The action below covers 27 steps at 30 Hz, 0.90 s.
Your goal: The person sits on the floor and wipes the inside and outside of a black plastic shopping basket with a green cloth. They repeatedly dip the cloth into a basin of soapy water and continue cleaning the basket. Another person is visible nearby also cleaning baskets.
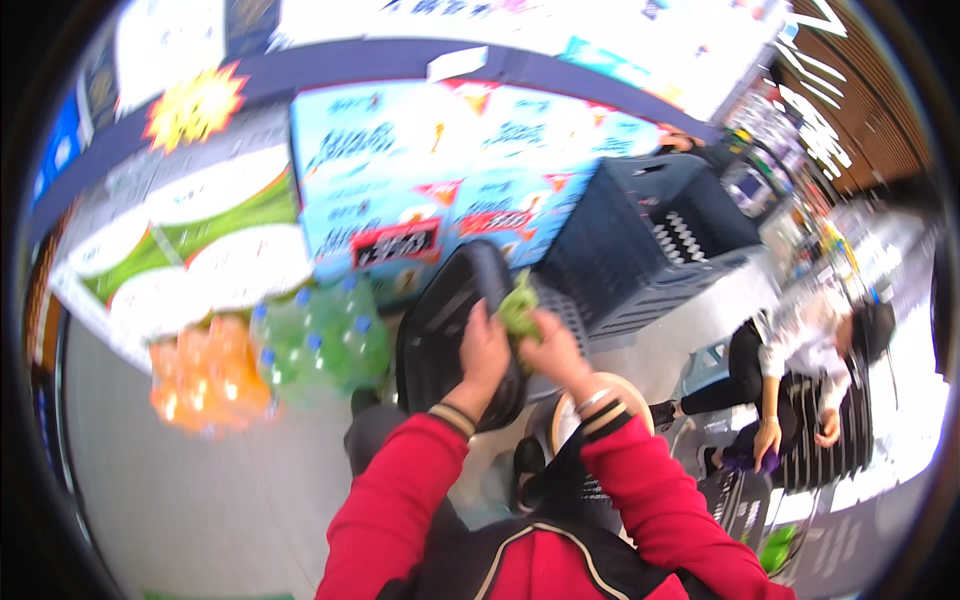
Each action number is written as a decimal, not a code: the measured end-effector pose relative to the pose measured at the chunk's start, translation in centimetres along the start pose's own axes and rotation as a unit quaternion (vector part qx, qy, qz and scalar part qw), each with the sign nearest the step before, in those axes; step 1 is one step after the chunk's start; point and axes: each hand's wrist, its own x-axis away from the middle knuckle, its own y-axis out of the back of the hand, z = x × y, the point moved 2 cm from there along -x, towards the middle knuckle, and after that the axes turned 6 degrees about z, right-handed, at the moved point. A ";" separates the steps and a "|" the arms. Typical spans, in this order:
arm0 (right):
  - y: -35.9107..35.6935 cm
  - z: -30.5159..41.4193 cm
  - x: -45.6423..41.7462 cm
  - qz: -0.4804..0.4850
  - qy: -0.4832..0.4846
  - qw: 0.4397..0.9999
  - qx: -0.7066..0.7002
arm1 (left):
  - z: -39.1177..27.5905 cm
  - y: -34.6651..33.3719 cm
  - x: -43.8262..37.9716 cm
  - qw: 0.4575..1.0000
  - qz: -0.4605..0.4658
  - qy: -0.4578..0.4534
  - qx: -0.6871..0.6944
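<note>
My right hand (553,352) is closed around a limp light-green thing (519,306), perhaps a vegetable or a tied bag; blur hides its kind. Close beside it, my left hand (484,351) is over the rim of a black plastic basket (442,337). Whether its fingers grip the rim or the green thing, I cannot tell. The basket stands between my knees and the stacked cartons, its dark hollow seen from above. A round pale-rimmed stool or tub (626,394) shows partly below my right wrist.
A large dark plastic crate (622,225) stands tilted ahead to the right. Packs of orange drink bottles (206,371) and green drink bottles (322,337) rest on the floor at left, before blue cartons (375,165). A seated person (806,345) at right holds something purple (750,456).
</note>
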 end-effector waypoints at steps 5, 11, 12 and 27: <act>0.9 4.3 5.8 -0.007 0.063 0.991 0.118 | 1.7 1.8 0.2 0.999 0.027 -0.002 0.021; -1.2 1.1 11.7 0.004 0.047 0.999 0.017 | 0.2 0.9 1.0 0.996 0.020 -0.042 -0.077; -1.3 1.0 12.2 0.018 0.041 0.999 0.019 | 0.3 1.0 1.0 0.994 0.016 -0.048 -0.100; -1.3 -7.3 11.4 0.219 -0.066 0.855 -0.466 | -0.7 1.5 -1.0 0.979 0.005 -0.038 -0.200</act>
